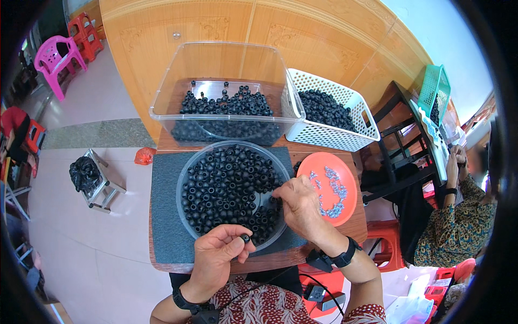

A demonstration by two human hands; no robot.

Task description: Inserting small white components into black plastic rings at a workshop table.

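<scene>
Between the thumb and fingers of my left hand is a small round black bead with a hole, at the near rim of a clear round tub. Many similar black beads fill the tub, with a bare patch at its right side. My right hand is over the tub's right rim, fingertips pinched together; what they hold, if anything, I cannot make out. Beside that hand lies an orange-red plate with small shiny, clear-bluish pieces scattered on it.
Behind the tub stand a large clear bin and a white perforated basket, both holding black beads. A dark mat lies under the tub. At the right, another person sits near a green basket. A metal stool stands left.
</scene>
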